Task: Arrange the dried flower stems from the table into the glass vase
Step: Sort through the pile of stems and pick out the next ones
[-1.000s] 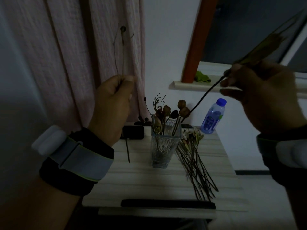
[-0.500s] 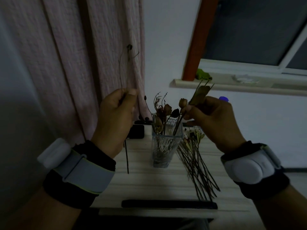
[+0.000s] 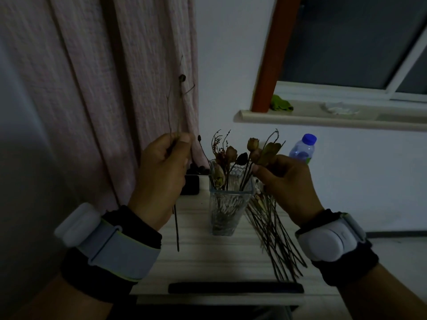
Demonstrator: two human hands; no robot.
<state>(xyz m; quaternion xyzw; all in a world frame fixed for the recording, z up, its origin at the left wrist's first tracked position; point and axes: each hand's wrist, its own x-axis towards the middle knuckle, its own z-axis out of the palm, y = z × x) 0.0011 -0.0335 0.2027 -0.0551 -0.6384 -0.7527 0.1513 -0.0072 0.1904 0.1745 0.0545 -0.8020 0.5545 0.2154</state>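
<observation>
1. The left hand [image 3: 163,174] is raised left of the glass vase [image 3: 228,204], fingers and thumb curled round a thin dried stem [image 3: 179,107] held upright; its small dark head shows against the pink curtain [image 3: 104,88], and its lower end hangs below the hand over the table [image 3: 208,257]
2. The right hand [image 3: 286,188] is at the vase's right rim, fingertips pinching a leafy dried stem [image 3: 269,151] whose stalk runs down into the vase mouth
3. The vase stands upright near the middle of the table and already holds several dried buds and sprigs
4. A bundle of loose stems [image 3: 275,236] lies on the table just right of the vase, fanning toward the near edge
5. Both wrists wear pale strapped bands over dark cuffs
6. A plastic bottle [image 3: 302,148] with a blue cap stands behind the right hand; a long dark bar [image 3: 235,288] lies along the table's near edge, and a dark flat object [image 3: 190,184] sits behind the left hand
</observation>
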